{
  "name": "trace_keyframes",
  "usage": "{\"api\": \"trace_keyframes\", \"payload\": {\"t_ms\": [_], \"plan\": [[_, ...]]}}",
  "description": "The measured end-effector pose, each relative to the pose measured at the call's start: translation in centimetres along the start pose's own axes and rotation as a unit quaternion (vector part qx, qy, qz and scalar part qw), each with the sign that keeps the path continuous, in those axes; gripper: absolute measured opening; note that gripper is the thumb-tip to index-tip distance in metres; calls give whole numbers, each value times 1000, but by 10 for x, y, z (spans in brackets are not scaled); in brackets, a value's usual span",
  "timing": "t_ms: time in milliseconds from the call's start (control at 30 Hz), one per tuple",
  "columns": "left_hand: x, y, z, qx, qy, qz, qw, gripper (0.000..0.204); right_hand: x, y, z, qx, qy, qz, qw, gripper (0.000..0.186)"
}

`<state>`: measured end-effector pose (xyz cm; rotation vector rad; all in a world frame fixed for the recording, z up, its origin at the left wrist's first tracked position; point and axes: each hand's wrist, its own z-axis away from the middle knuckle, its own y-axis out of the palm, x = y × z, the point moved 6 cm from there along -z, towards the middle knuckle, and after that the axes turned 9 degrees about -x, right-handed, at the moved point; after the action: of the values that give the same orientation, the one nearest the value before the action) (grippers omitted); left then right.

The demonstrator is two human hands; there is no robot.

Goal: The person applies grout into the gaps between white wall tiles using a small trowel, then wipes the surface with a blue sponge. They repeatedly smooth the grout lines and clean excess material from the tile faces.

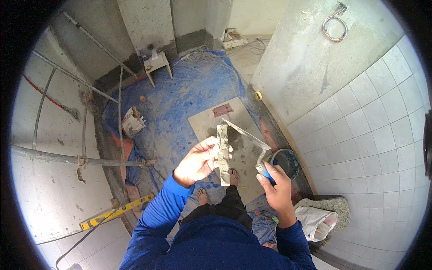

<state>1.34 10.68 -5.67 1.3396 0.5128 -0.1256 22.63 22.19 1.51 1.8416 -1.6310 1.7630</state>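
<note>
My left hand (201, 164) grips a narrow, pale strip (223, 176), held lengthwise in the middle of the view, with grey mortar spread along its face. A trowel (245, 135) with a blue handle is in my right hand (279, 189), its fingers closed round the grip. The blade reaches up and left to just beside the top of the strip. Below both hands lies a mortar-stained board (204, 122) with a small reddish plate (222, 110) on it.
A bucket (290, 166) stands right of the board, on blue sheeting (157, 103). Metal scaffold bars (99, 162) and a yellow level (103, 216) are at left. A small stool (157, 65) stands at the back, a white sack (315, 222) lower right, a tiled wall (364, 135) at right.
</note>
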Motion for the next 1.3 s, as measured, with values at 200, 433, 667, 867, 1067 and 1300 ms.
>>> {"api": "trace_keyframes", "payload": {"t_ms": [200,433,667,867,1067,1300], "plan": [[1,-5,5,-21,28,-21,999,19,15,-1,4,12,-14,43,999,37],[11,-3,18,-4,5,-11,1000,18,20,-6,13,7,-59,142,988,37],[6,8,31,-2,-28,45,999,19,9,-21,14,-56,-148,157,975,36],[6,-4,26,-42,17,30,999,19,4,-15,23,-9,-78,96,992,37],[7,-31,16,-83,33,52,995,14,8,-17,19,20,-103,126,986,38],[-8,-45,1,-185,76,7,980,8,3,-29,19,38,-123,128,983,38]]}}
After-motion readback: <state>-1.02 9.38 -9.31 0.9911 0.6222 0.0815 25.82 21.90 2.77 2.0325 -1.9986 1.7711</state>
